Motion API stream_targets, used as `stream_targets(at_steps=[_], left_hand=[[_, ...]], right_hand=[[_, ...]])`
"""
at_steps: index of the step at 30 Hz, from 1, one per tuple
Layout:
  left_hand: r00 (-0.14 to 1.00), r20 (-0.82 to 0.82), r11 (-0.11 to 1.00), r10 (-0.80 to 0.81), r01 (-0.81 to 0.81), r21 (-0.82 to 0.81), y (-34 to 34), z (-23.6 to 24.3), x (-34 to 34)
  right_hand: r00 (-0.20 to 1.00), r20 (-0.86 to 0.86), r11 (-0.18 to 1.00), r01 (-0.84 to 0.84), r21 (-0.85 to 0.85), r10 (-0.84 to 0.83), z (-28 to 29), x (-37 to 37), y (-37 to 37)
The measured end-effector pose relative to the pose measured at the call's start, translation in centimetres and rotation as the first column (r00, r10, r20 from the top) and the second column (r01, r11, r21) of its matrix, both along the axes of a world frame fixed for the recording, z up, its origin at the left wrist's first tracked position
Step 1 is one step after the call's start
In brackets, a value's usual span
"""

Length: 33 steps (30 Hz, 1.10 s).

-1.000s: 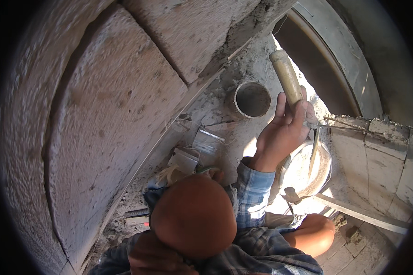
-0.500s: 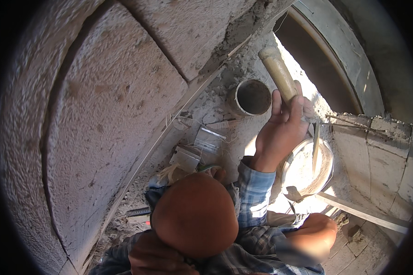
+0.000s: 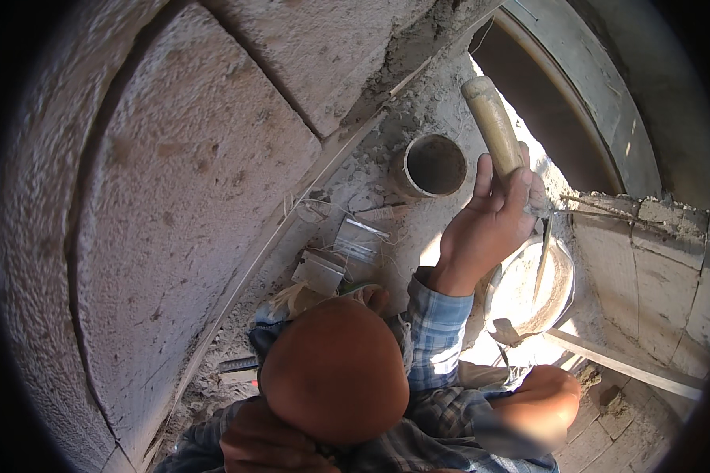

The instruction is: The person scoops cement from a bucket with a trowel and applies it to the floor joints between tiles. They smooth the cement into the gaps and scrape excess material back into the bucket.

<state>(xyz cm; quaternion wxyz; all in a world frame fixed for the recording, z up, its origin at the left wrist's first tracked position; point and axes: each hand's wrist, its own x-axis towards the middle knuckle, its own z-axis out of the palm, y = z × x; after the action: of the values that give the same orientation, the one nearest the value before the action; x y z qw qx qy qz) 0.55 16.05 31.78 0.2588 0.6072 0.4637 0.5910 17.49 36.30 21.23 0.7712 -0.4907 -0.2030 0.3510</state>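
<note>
My right hand [image 3: 489, 221], in a blue plaid sleeve [image 3: 440, 335], is closed around the wooden handle of a trowel [image 3: 497, 130]. The handle points up and away. The thin blade [image 3: 543, 264], seen nearly edge-on, hangs down over a pale round bucket [image 3: 569, 272] in bright sunlight. Below the bucket's near rim sits a small dark grey piece [image 3: 506, 331]. My left hand [image 3: 272, 441] is low at the left, beside my bare knee [image 3: 335, 374]; shadow and the frame's lower part obscure its fingers.
A round container [image 3: 406, 177] with a dark inside stands beyond the hand. Metal pieces [image 3: 321, 272] and wires lie left of it. A block wall [image 3: 197, 181] fills the left side. At right are a low block wall [image 3: 647, 276], a timber strip [image 3: 623, 363] and a dark opening [image 3: 536, 102].
My right hand has turned slightly, swinging the trowel handle a little to the right and the blade's lower end a little to the left. Everything else looks the same.
</note>
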Motion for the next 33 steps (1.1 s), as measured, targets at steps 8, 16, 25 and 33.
stream_targets(at_steps=[8, 16, 25, 33], left_hand=[[1.000, 0.015, 1.000, -0.011, 0.011, -0.006, 0.1, 0.1, 0.3], [0.977, 0.058, 0.966, 0.203, -0.210, 0.154, 0.0, -1.5, 1.4], [0.980, -0.039, 0.979, 0.196, -0.194, 0.056, 0.1, -0.5, 1.5], [0.998, -0.021, 0.984, 0.058, -0.054, 0.171, 0.2, -1.6, 0.2]], right_hand=[[0.991, 0.034, 0.992, -0.129, -0.007, 0.129, -0.7, -0.7, 0.4], [1.000, -0.024, 1.000, 0.012, 0.026, -0.012, -1.0, 1.4, 0.7], [0.990, -0.027, 0.990, -0.140, -0.003, 0.140, -1.7, -0.6, 1.0], [0.997, -0.049, 0.998, -0.058, 0.036, 0.060, -1.6, -1.2, 1.2]])
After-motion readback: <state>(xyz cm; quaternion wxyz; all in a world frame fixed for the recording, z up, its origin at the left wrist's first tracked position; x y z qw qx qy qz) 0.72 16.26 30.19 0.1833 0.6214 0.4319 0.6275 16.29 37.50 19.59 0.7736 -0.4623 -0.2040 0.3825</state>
